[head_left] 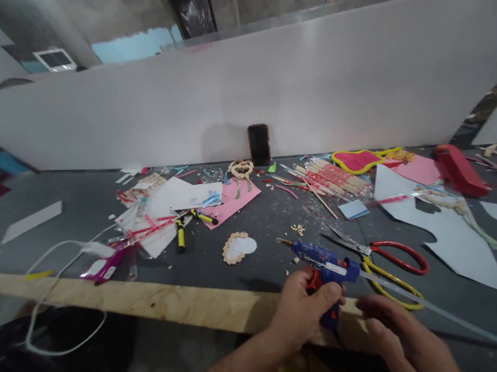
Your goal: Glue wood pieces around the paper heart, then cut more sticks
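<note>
My left hand [297,310] is wrapped around the handle of a blue hot glue gun [323,258], whose nozzle points to the upper left. A long translucent glue stick [444,304] sticks out of the gun's back end toward the lower right. Just below that stick is my right hand [405,336], slightly blurred, with thumb and fingers apart and nothing visible in it. Beyond the nozzle lies a white paper heart [244,246] partly edged with small beige pieces [230,251]. More loose beige pieces [298,229] are scattered near the nozzle.
Scissors [376,249] with red and yellow handles lie open beside the gun. Cut white paper [455,245] and a red stapler-like object [459,171] are at right. Yellow-handled pliers [181,235], pink paper [232,203] and a white cable [34,321] are leftward. A phone [260,144] leans against the white partition [153,113].
</note>
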Motion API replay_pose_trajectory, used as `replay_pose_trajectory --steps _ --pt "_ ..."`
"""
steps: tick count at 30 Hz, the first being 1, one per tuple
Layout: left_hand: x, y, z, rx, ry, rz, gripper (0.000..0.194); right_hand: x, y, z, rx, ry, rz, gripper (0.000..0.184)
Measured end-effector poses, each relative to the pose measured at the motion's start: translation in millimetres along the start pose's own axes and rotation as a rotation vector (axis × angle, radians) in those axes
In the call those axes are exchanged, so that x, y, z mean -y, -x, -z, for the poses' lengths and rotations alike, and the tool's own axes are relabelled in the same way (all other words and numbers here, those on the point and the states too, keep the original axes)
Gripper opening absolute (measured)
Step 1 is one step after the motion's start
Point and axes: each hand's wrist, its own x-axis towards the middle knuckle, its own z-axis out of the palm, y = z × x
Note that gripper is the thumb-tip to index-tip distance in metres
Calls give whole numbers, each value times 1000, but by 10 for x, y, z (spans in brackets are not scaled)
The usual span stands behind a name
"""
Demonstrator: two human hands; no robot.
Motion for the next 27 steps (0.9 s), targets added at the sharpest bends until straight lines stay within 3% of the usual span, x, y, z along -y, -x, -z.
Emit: replay_pose_trajectory --steps 3,7,12,17,20,23,27 --pt "19 -46 -105 104 17 -15 44 -51 22 -154 -5 -192 -155 29" --pt "77 -85 -203 211 109 26 45 -149 7 -260 -106 -368 -295 24" --pt "141 -99 -177 206 36 100 44 -164 -53 -250 -72 -409 -300 23" --pt "93 -3 62 220 -349 116 34 -266 -8 -194 -133 -319 -249 25" --pt "-20 36 320 40 -727 -27 19 -413 77 -152 -195 -222 -204 22" --pt "-125 -1 580 -177 -1135 -192 17 -507 140 -155 -250 -40 -103 28" --pt "-153 -86 763 -177 -1382 -233 18 -467 151 -220 -208 38 -38 32"
